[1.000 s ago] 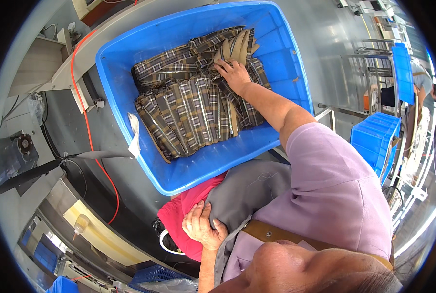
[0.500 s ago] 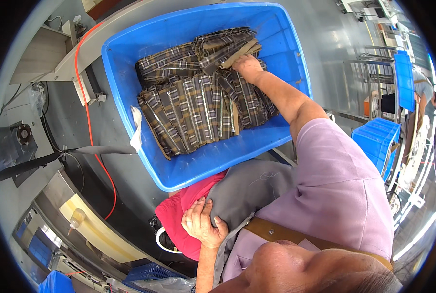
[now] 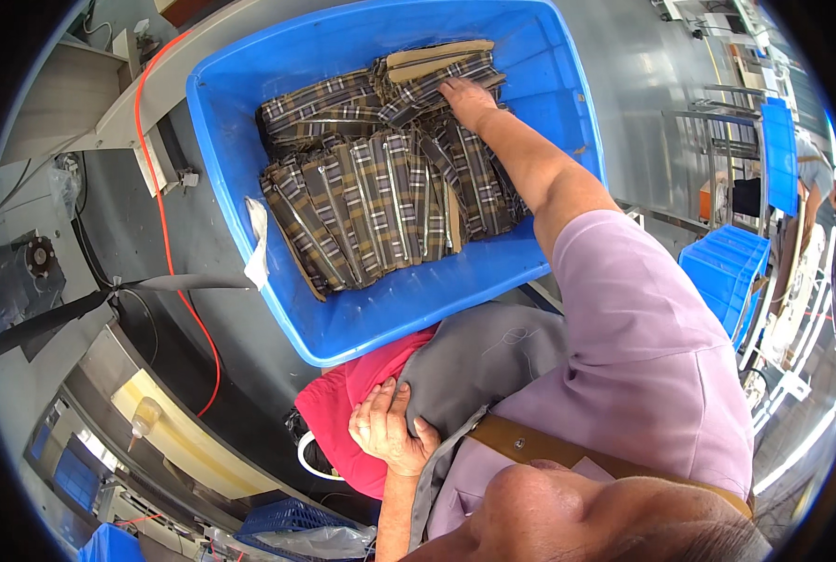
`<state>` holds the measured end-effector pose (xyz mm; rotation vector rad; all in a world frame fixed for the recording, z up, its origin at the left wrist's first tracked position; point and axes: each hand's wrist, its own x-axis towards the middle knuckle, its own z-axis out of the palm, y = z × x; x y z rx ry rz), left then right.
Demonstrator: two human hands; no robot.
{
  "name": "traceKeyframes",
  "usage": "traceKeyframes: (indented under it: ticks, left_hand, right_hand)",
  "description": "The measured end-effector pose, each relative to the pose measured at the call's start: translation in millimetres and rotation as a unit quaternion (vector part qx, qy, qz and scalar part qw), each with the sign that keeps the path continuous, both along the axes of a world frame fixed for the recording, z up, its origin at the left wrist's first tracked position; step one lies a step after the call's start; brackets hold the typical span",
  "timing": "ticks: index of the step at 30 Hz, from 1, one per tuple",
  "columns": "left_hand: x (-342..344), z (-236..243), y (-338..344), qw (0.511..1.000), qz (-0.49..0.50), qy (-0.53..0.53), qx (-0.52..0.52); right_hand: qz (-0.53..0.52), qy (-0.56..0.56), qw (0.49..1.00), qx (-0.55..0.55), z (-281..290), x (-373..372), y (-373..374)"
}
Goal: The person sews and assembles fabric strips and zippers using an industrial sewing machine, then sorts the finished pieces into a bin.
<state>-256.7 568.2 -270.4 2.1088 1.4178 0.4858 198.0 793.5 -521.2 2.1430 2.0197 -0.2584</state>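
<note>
A blue plastic bin (image 3: 287,328) holds several folded plaid fabric pieces (image 3: 371,211), many with pale zipper strips. My right hand (image 3: 467,98) reaches into its upper right part, fingers curled on a plaid bundle (image 3: 416,94) beside a tan-backed fold (image 3: 437,54). A white cloth strip (image 3: 256,245) hangs on the bin's left rim. Below the bin, my left hand (image 3: 395,426) has its fingers curled on my grey apron (image 3: 479,365), against a red-pink cloth (image 3: 343,431).
Left are machine tables (image 3: 109,122), an orange cable (image 3: 161,197) and a padded yellow board (image 3: 165,421). At right stand metal racks, stacked blue crates (image 3: 722,272) and another person (image 3: 814,178). A dark blue basket (image 3: 278,525) sits at the bottom.
My right hand has moved up and right within the bin. The upper plaid bundle, earlier raised with tan undersides fanned out, now lies flatter. My left hand stays in place.
</note>
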Motion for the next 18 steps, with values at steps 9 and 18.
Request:
traceKeyframes:
  ticks: [9, 18]
  left_hand:
    - [-2.0, -2.0, 0.6, 1.000, -0.017, 0.006, -0.003]
    - [0.4, -0.3, 2.4, 1.000, -0.018, 0.009, -0.006]
  right_hand:
    - [-0.158, -0.014, 0.987, -0.037, 8.4, 31.3, 56.9]
    - [0.004, 0.084, 0.996, -0.038, 3.8, 2.3, 15.6]
